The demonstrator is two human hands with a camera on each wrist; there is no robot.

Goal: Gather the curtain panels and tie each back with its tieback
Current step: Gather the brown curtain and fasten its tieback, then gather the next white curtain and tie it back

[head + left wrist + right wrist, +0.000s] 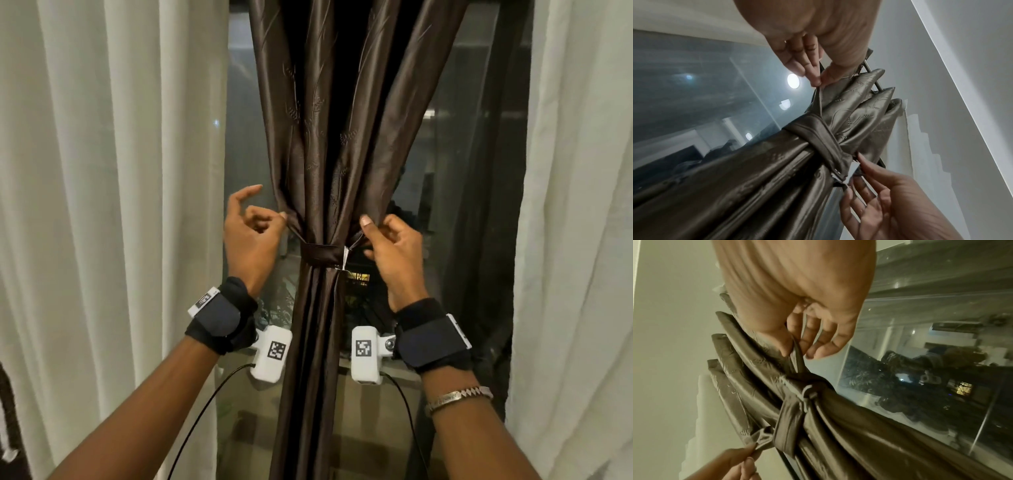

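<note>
Hanging gathered at centre of the head view, brown curtain [318, 137], tieback [322, 255] wrapped around it. Left hand [251, 236] at 9 o'clock of the tieback pinches a fold; right hand [394, 250] at 3 o'clock pinches another. White curtains [113, 171] flank the window.

Left wrist: thumb and finger nip the fabric edge above the band.

Right wrist: fingers grip a dark fold by the knot.

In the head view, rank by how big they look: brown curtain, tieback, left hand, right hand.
1. Brown curtain.
2. Left hand and right hand: alike, not ranked.
3. Tieback.
</note>
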